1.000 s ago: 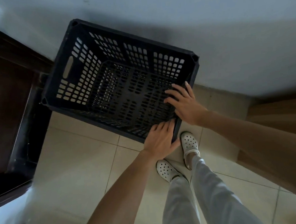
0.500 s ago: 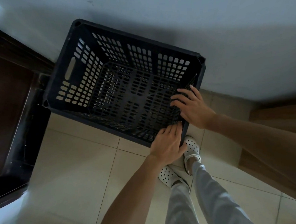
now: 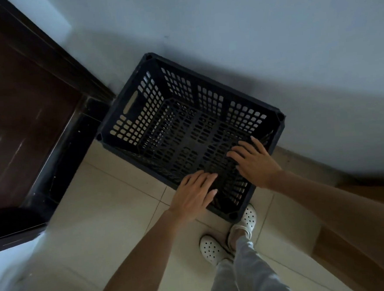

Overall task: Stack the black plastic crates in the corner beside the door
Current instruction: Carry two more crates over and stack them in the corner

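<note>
Hands: left [image 3: 193,196], right [image 3: 254,163] | spread flat over crate [image 3: 184,114] near corner

Hands [image 3: 225,179] off crate [image 3: 139,117] rim, fingers spread

One black crate [image 3: 192,131] beside one dark door [image 3: 22,107]; two hands, left hand [image 3: 193,196] and right hand [image 3: 254,162]; two white clogs [image 3: 211,249].

crate [image 3: 185,132] in corner by door [image 3: 24,107] | L hand [image 3: 193,196] + R hand [image 3: 254,163] flat over near rim
</note>
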Tool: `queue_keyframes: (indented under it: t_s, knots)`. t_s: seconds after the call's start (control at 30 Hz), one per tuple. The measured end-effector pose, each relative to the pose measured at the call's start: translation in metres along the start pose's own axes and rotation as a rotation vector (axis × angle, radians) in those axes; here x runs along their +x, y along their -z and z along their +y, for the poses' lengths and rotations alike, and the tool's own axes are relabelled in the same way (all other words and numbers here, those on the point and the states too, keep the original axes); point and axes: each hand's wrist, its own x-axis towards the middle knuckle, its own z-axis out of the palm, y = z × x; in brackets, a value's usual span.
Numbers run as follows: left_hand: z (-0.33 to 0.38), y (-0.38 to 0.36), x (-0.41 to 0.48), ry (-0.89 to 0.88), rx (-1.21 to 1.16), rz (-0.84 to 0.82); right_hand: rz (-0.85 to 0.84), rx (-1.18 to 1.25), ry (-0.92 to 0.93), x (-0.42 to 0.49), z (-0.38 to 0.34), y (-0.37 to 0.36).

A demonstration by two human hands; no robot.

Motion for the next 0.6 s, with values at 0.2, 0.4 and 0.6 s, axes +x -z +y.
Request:
queue_keyframes:
  t_s: [0.2, 0.4, 0.6]
  knots:
    - [-0.071, 0.040, 0.006, 0.326, -0.034, 0.129, 0.026, 0.064, 0.067, 0.061, -0.008, 0.043]
    - [-0.156, 0.075, 0.012, 0.659, -0.093, 0.302, 0.059, 0.134, 0.116, 0.150, -0.049, 0.084]
    - [-0.249, 0.078, 0.028, 0.763, -0.149, 0.293, 0.095, 0.158, 0.131, 0.237, -0.098, 0.098]
